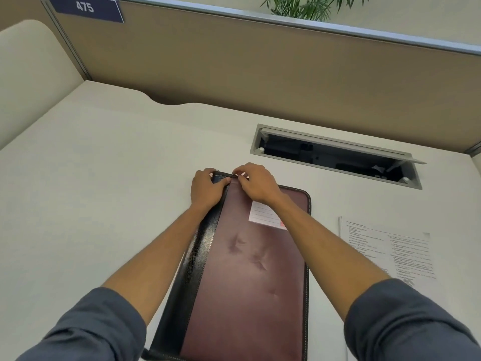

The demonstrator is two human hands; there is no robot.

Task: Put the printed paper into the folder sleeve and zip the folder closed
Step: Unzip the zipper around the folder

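A closed maroon folder (247, 277) with a black spine and a zip around its edge lies flat on the desk, a white lined label (263, 213) on its cover. My left hand (207, 188) grips the folder's far left corner. My right hand (256, 185) pinches at the zip on the far edge, right beside the left hand; the puller itself is hidden under the fingers. The printed paper (387, 251) lies flat on the desk to the right of the folder, apart from it.
The cream desk (104, 178) runs back to a tan partition (260, 74). An open cable tray (335, 157) is sunk into the desk behind the folder, to the right. A plant (312, 6) shows above the partition.
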